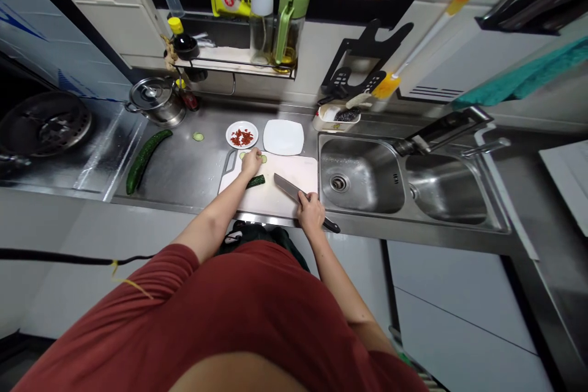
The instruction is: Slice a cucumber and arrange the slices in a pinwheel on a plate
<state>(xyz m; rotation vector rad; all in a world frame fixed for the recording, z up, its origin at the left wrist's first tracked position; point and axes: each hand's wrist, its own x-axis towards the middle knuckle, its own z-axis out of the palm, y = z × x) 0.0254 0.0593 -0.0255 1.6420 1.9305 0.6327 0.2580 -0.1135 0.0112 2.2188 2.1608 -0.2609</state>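
Observation:
My right hand (311,213) is wrapped round the dark handle of a kitchen knife (288,187), its blade angled up and left over the white cutting board (294,202). At the board's far left part, my left hand (251,163) has its fingers drawn together; whatever they pinch is hidden. Pale cucumber slices (263,159) show on both sides of those fingers. A cut piece of cucumber (256,181) lies on the board below my left hand, partly covered by the wrist. Beyond the board stand a plate of chopped red pieces (242,136) and a white square plate (283,136).
A whole cucumber (146,161) and a cut cucumber end (198,136) lie on the steel counter to the left. Behind them stands a lidded pot (157,102); a wok (43,122) is farther left. The double sink (358,174) adjoins the board's right side. Bottles line a wall shelf (229,64).

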